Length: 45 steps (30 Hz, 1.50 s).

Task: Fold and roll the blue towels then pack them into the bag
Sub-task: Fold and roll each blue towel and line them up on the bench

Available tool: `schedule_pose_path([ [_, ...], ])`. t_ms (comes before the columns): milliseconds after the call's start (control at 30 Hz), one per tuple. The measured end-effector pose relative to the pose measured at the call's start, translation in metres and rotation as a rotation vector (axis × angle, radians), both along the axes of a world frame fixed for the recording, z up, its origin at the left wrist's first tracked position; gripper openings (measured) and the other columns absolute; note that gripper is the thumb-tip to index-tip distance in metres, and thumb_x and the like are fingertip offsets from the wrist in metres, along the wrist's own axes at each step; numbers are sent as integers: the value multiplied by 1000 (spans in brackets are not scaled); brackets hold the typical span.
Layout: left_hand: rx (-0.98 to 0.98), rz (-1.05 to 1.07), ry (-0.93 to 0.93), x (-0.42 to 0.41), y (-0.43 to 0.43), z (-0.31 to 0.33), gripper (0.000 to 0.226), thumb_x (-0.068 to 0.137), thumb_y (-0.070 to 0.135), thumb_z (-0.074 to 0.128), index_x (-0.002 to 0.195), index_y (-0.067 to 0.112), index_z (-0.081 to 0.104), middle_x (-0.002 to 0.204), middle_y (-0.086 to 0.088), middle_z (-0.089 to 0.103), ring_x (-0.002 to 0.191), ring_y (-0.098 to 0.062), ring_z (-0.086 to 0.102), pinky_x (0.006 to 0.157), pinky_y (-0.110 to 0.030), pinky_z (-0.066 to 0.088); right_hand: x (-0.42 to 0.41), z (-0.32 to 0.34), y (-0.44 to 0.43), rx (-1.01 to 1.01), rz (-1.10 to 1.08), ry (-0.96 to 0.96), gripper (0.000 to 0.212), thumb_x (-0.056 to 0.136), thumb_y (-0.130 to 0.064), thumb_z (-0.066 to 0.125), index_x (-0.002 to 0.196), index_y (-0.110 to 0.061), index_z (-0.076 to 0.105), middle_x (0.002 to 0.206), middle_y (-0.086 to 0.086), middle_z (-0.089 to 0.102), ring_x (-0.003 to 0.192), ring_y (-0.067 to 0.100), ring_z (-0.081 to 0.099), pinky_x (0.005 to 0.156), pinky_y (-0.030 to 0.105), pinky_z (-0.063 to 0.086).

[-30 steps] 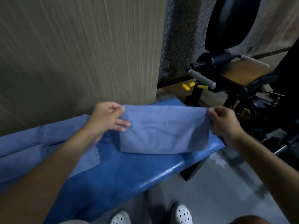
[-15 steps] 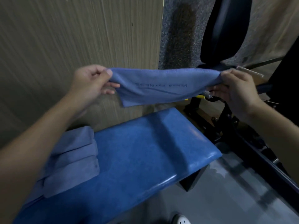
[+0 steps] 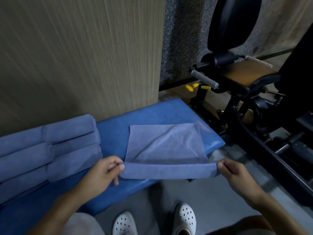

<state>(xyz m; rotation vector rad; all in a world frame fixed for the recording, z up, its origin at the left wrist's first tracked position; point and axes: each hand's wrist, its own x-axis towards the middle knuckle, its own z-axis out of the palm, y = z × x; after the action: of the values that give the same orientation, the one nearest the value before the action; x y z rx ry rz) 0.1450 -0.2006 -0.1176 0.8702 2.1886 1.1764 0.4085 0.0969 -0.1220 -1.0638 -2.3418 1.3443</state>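
While towel (image 3: 166,145) lies across bench (image 3: 111,133) | left hand (image 3: 100,175) fingers (image 3: 111,161) pinch near edge's left end | right hand (image 3: 237,175) fingers pinch right end

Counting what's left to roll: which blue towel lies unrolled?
The flat towel on the bench, pinched by the left hand and right hand; the rolled towels lie further left.

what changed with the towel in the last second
The blue towel came down from the air, where it hung stretched between both hands, and its far part now lies flat on the blue bench. The left hand and right hand kept their pinch on the two ends of its near edge, now at the bench's front. The rolled towels stayed side by side on the bench's left.
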Motion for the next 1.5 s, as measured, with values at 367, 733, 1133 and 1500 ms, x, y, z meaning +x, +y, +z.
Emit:
schedule_pose_path([
  [367,120,371,249,-69,94,4,17,91,15,65,75,10,66,70,-8,69,61,-10,57,64,-30,47,-104,9,46,145,-240,217,24,99,-25,51,86,-11,64,81,10,65,75,20,58,69,36,47],
  [733,59,453,313,-108,130,-43,19,90,21,68,72,19,62,65,9,64,63,-3,59,59,-22,42,-158,-31,88,281,-278,89,21,97,-26,53,85,-14,66,75,-1,64,75,19,59,68,33,44],
  [1133,-13,430,142,-109,123,-46,27,83,11,75,105,21,61,77,4,70,76,-12,66,77,-29,51,-158,-34,81,330,-198,-150,42,85,-32,70,121,-18,55,101,2,57,101,29,57,91,50,45],
  [1500,-289,324,201,-93,128,-34,33,79,26,75,72,-2,59,68,-17,65,65,-32,63,59,-46,51,-157,-34,80,393,-201,-341,39,85,-42,67,59,-20,49,81,8,53,88,34,50,76,39,33],
])
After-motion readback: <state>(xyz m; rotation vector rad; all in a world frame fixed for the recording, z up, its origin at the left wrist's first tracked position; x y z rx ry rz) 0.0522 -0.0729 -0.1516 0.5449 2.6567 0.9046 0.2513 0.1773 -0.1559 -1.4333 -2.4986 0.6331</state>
